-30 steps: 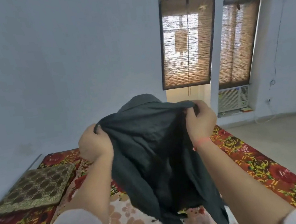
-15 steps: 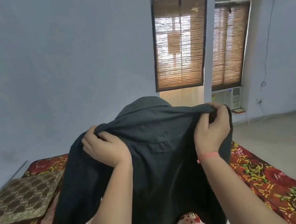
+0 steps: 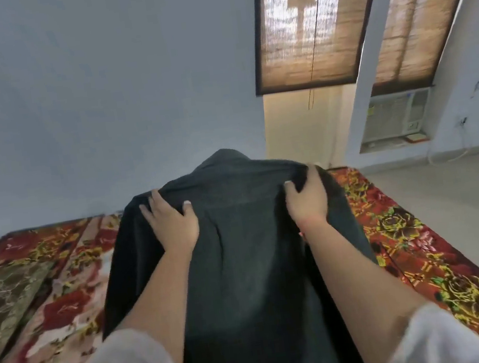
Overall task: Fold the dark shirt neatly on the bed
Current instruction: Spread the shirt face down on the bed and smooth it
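Note:
The dark shirt (image 3: 252,265) is spread out lengthwise in front of me, back side up, its collar pointing away toward the wall. My left hand (image 3: 172,222) grips the left shoulder and my right hand (image 3: 307,196) grips the right shoulder, both pinching the fabric at the seam. The cloth runs down between my forearms over the bed (image 3: 418,252), which has a red floral cover. The shirt's lower hem is hidden below the frame edge, and I cannot tell whether it rests flat on the bed.
A brown patterned cushion (image 3: 2,307) lies at the bed's left side. The grey wall is close behind the bed. Bare floor (image 3: 462,197) lies to the right, under an air conditioner (image 3: 395,115) and two blinded windows.
The shirt went from a bunched hanging bundle to a broad spread sheet. My hands moved apart along the shoulders and lowered, bringing the shirt down toward the bed.

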